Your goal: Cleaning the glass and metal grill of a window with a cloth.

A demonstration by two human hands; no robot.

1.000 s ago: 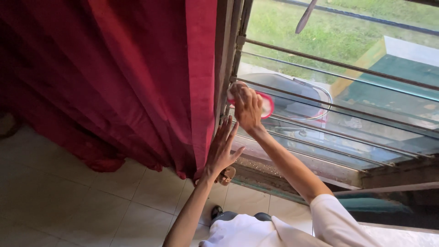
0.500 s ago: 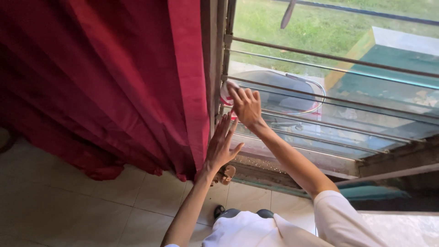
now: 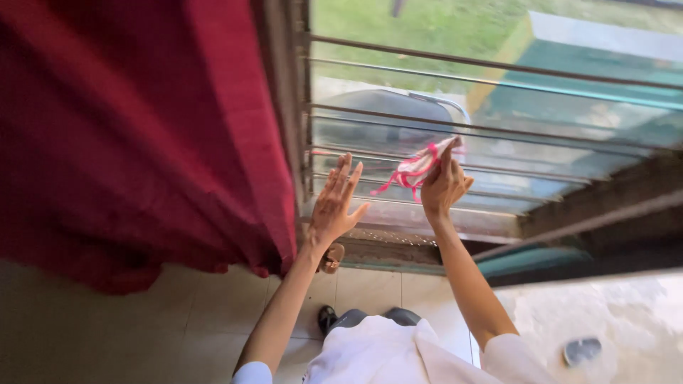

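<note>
Your right hand (image 3: 442, 188): one, raised to the window (image 3: 498, 107), fingers pinched together on a cloth (image 3: 420, 168). Cloth: one, pink and white, bunched, with thin pink strings hanging off its left end; it lies against the lower bars (image 3: 455, 128), just above and left of your knuckles.

Your left hand (image 3: 334, 203): one, fingers spread and straight, palm toward the window frame (image 3: 292, 107), holding nothing. It sits beside the curtain's edge, near the bottom left corner of the window; whether the palm touches the frame you cannot tell.

Curtain (image 3: 135, 135): one, dark red, gathered in folds, filling the left half of the view and ending just above the floor (image 3: 107, 327).

Bars: several thin horizontal metal rods across the window, one above another; the exact count is unclear where they blur together low down.

Sill (image 3: 398, 245): one, worn and speckled, below the bars, between your two forearms.

Floor: pale tiles. A small brown object (image 3: 331, 257) lies at the curtain's bottom corner, just beside your left wrist; its kind is unclear.

Surface (image 3: 605, 327): one, pale and mottled, at lower right, carrying one small dark object (image 3: 582, 350).

Outside, through the glass: grass, one grey rounded shape, one green slab with a yellow edge. No package, label or sign is readable.
</note>
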